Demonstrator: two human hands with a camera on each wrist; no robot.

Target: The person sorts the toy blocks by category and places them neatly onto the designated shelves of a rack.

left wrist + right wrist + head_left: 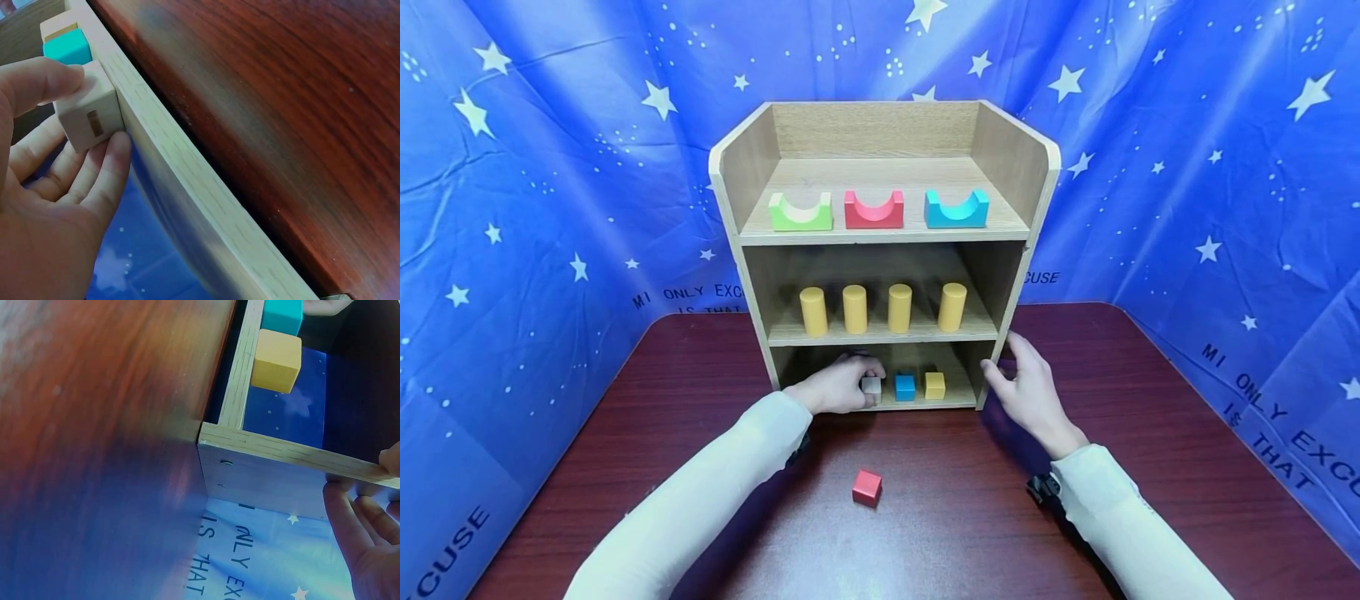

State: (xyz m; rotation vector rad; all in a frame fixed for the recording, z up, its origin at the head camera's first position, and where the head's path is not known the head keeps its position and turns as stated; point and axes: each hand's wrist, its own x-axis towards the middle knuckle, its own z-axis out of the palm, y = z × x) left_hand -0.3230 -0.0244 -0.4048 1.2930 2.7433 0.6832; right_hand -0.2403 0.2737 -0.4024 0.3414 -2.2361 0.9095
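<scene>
On the bottom level of a small wooden shelf (pixel 876 236), my left hand (pixel 842 384) pinches a pale, unpainted wooden cube (pixel 94 106) between thumb and fingers. The cube is right at the shelf's front lip and has a small dark mark on one face. Beside it stand a blue cube (pixel 905 387) and a yellow cube (pixel 934 385). My right hand (pixel 1028 392) holds the front edge of the shelf's right side panel (pixel 269 450), thumb on the inner side and fingers outside. In front of the shelf, a red cube (pixel 867 488) lies on the table.
Several yellow cylinders (pixel 854 309) stand in a row on the middle level. The top board bears a green arch block (pixel 801 218), a red one (pixel 874 217) and a blue one (pixel 956 216), curves upward. A starry blue curtain (pixel 587 167) surrounds the dark red table (pixel 970 533).
</scene>
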